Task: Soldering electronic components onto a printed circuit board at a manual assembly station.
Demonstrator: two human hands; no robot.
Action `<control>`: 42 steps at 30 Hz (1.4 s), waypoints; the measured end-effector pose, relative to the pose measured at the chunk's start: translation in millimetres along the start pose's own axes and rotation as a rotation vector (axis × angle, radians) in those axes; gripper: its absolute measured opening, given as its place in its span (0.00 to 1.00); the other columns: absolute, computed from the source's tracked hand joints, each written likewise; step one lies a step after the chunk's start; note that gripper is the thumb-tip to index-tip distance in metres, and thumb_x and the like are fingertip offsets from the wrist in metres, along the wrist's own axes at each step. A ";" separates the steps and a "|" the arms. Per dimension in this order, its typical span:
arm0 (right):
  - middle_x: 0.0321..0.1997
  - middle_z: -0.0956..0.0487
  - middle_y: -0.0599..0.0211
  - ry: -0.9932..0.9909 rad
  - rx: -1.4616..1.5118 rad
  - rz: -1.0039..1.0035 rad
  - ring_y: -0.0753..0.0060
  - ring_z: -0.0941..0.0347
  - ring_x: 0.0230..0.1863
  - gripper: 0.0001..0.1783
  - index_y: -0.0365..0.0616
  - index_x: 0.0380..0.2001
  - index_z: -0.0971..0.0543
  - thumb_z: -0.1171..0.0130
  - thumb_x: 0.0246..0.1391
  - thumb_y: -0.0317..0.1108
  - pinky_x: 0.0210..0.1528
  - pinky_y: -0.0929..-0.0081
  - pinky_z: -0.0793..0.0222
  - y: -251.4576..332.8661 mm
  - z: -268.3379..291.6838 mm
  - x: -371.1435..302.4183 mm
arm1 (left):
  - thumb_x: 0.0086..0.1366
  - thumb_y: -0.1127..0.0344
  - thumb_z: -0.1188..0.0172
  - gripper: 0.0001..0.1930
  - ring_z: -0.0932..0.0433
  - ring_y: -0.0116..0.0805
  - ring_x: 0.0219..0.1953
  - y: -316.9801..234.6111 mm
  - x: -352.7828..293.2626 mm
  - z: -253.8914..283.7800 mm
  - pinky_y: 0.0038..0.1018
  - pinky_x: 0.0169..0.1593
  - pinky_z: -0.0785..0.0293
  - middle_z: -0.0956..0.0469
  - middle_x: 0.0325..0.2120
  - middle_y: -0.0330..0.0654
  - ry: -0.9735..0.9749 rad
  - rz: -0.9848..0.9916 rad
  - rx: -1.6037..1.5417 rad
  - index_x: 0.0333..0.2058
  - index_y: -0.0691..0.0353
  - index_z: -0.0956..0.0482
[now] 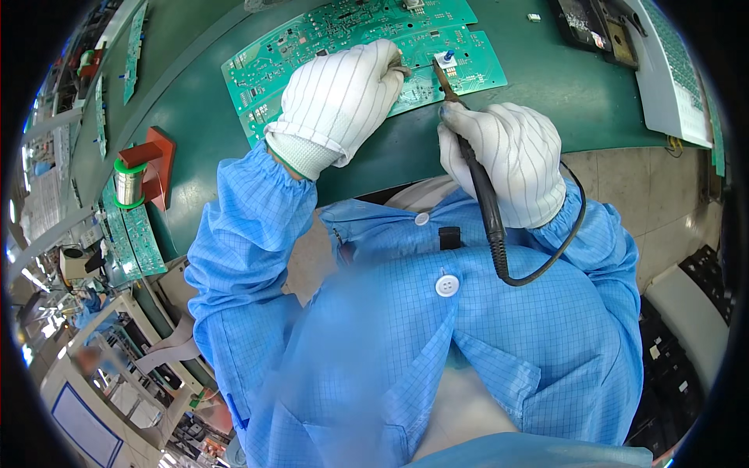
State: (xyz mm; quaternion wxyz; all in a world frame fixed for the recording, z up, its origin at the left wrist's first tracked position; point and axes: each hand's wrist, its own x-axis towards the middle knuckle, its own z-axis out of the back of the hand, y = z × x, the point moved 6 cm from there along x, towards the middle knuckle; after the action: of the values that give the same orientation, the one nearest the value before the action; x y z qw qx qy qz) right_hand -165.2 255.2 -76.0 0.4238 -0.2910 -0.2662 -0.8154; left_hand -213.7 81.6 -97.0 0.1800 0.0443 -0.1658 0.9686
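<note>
A green circuit board (273, 70) lies on the green bench mat, with a second board section joined behind or beside it. My right hand (511, 160), in a white striped glove, is closed around the black handle of a soldering iron (485, 195). The iron's tip touches or hovers just by a small white part with a blue knob (445, 59); which of the two I cannot tell. My left hand (339, 101), gloved alike, rests over the board with its fingers pinched. A thin strand, apparently solder wire (420, 68), runs from those fingertips toward the iron's tip.
On the left, a solder spool (129, 184) sits on a red-brown stand (160, 160). More circuit boards (131, 234) lie beyond it. At the back right are a black tray-like holder (581, 27) and a white panel (675, 86). The iron's cord (573, 226) loops beside my right sleeve.
</note>
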 end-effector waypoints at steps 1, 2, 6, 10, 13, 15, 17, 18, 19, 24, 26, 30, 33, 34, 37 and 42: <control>0.21 0.26 0.68 0.001 0.001 0.000 0.67 0.27 0.20 0.18 0.43 0.36 0.19 0.29 0.38 0.22 0.24 0.72 0.30 -0.2 0.2 0.2 | 0.65 0.59 0.45 0.10 0.19 0.52 0.31 0.2 0.8 -0.9 0.43 0.36 0.22 0.18 0.29 0.49 0.012 0.001 -0.010 0.36 0.59 0.23; 0.21 0.26 0.68 0.005 0.017 -0.009 0.67 0.27 0.20 0.18 0.43 0.36 0.19 0.29 0.38 0.22 0.24 0.72 0.30 -0.9 0.7 0.3 | 0.65 0.59 0.45 0.10 0.19 0.52 0.31 0.2 1.5 -1.8 0.43 0.35 0.22 0.18 0.29 0.49 0.024 0.002 -0.020 0.36 0.59 0.23; 0.21 0.25 0.68 0.000 0.022 -0.007 0.67 0.27 0.20 0.17 0.42 0.36 0.19 0.29 0.39 0.22 0.23 0.73 0.30 -5.1 4.6 -1.0 | 0.66 0.60 0.46 0.09 0.19 0.53 0.31 -5.8 6.3 -2.0 0.44 0.35 0.23 0.19 0.28 0.50 0.031 -0.008 -0.027 0.36 0.58 0.24; 0.21 0.25 0.68 -0.031 0.045 -0.020 0.68 0.27 0.20 0.17 0.41 0.36 0.18 0.28 0.39 0.22 0.23 0.73 0.30 -6.9 5.7 -0.8 | 0.68 0.58 0.46 0.10 0.20 0.53 0.34 -8.5 9.9 -2.1 0.44 0.36 0.24 0.19 0.31 0.49 0.097 0.002 -0.019 0.39 0.56 0.24; 0.21 0.25 0.68 -0.033 0.025 -0.001 0.68 0.27 0.20 0.16 0.41 0.36 0.18 0.29 0.39 0.22 0.23 0.73 0.30 -7.5 5.7 -1.5 | 0.69 0.56 0.47 0.11 0.19 0.53 0.37 -9.3 11.0 -3.5 0.44 0.38 0.24 0.19 0.35 0.48 0.157 0.017 0.003 0.43 0.55 0.24; 0.21 0.25 0.68 -0.026 0.029 0.004 0.67 0.26 0.20 0.16 0.41 0.36 0.18 0.28 0.39 0.22 0.23 0.73 0.29 -8.4 5.7 -2.4 | 0.69 0.56 0.47 0.11 0.19 0.53 0.37 -9.9 11.3 -3.4 0.43 0.39 0.23 0.19 0.34 0.48 0.160 0.019 0.005 0.43 0.55 0.24; 0.21 0.24 0.67 -0.036 0.026 0.005 0.67 0.26 0.20 0.16 0.41 0.35 0.18 0.28 0.39 0.22 0.24 0.73 0.29 -9.0 2.4 -2.6 | 0.69 0.56 0.47 0.11 0.19 0.52 0.37 -8.0 13.8 -3.9 0.43 0.39 0.23 0.18 0.34 0.48 0.163 0.007 0.016 0.43 0.54 0.24; 0.21 0.24 0.67 -0.045 0.025 0.007 0.67 0.25 0.20 0.16 0.41 0.35 0.18 0.28 0.39 0.23 0.24 0.73 0.29 -9.1 1.1 -2.3 | 0.69 0.56 0.47 0.11 0.19 0.52 0.37 -6.2 14.7 -3.6 0.43 0.39 0.23 0.18 0.34 0.48 0.163 0.006 0.018 0.43 0.54 0.24; 0.21 0.24 0.67 -0.045 0.026 0.007 0.67 0.25 0.20 0.16 0.41 0.35 0.18 0.28 0.39 0.23 0.24 0.73 0.29 -9.4 0.8 -2.4 | 0.69 0.55 0.46 0.12 0.19 0.52 0.37 -5.9 15.2 -4.2 0.43 0.39 0.23 0.18 0.34 0.48 0.162 -0.005 0.019 0.43 0.54 0.24; 0.21 0.25 0.67 -0.029 0.002 0.008 0.66 0.26 0.20 0.16 0.42 0.36 0.18 0.29 0.39 0.23 0.23 0.72 0.29 -9.5 -2.3 -2.5 | 0.69 0.55 0.46 0.13 0.19 0.52 0.37 -7.1 17.6 -2.0 0.43 0.40 0.23 0.18 0.35 0.48 0.167 -0.015 0.024 0.45 0.54 0.24; 0.21 0.25 0.67 -0.007 -0.011 -0.004 0.67 0.26 0.20 0.16 0.42 0.36 0.18 0.29 0.39 0.23 0.23 0.73 0.30 -7.8 -3.4 -0.9 | 0.69 0.55 0.47 0.13 0.19 0.52 0.36 -4.4 24.0 -0.5 0.44 0.40 0.23 0.18 0.34 0.48 0.239 0.030 0.065 0.43 0.56 0.23; 0.21 0.27 0.68 0.022 -0.062 0.005 0.69 0.27 0.20 0.16 0.43 0.37 0.19 0.29 0.41 0.26 0.23 0.73 0.33 -2.1 -6.4 4.1 | 0.65 0.59 0.44 0.09 0.19 0.51 0.30 1.6 41.7 7.2 0.40 0.33 0.22 0.21 0.24 0.50 0.038 0.000 0.099 0.34 0.57 0.21; 0.22 0.28 0.70 0.030 -0.072 0.006 0.69 0.28 0.21 0.15 0.43 0.38 0.19 0.30 0.43 0.28 0.23 0.73 0.34 5.1 -7.6 7.2 | 0.67 0.51 0.45 0.19 0.21 0.53 0.31 -14.0 42.4 8.5 0.43 0.37 0.25 0.23 0.24 0.52 -0.084 -0.284 0.213 0.27 0.61 0.22; 0.22 0.28 0.70 0.028 -0.076 0.006 0.69 0.28 0.21 0.15 0.43 0.38 0.19 0.30 0.43 0.28 0.23 0.73 0.34 6.4 -8.3 7.3 | 0.67 0.51 0.45 0.19 0.21 0.53 0.31 -11.9 48.5 7.3 0.43 0.37 0.25 0.23 0.24 0.52 -0.086 -0.289 0.214 0.27 0.61 0.22; 0.23 0.30 0.70 0.066 -0.165 0.042 0.69 0.29 0.23 0.17 0.43 0.40 0.19 0.30 0.43 0.29 0.24 0.72 0.35 9.5 -16.3 4.1 | 0.66 0.33 0.51 0.34 0.19 0.54 0.36 16.5 69.5 -13.1 0.44 0.41 0.24 0.19 0.27 0.57 0.292 0.192 0.097 0.29 0.64 0.18; 0.24 0.29 0.69 0.099 -0.126 0.008 0.68 0.28 0.24 0.19 0.42 0.41 0.19 0.30 0.42 0.29 0.25 0.72 0.33 7.7 -11.7 3.3 | 0.63 0.31 0.50 0.38 0.18 0.54 0.35 -2.1 65.9 -0.3 0.43 0.41 0.23 0.19 0.27 0.58 0.096 -0.048 0.088 0.28 0.68 0.18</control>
State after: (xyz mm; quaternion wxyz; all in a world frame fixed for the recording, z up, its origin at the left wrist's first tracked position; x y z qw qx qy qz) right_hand -163.2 241.7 -80.2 0.4205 -0.2775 -0.1922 -0.8422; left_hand -274.3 105.6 -87.0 0.2089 0.0098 -0.1132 0.9713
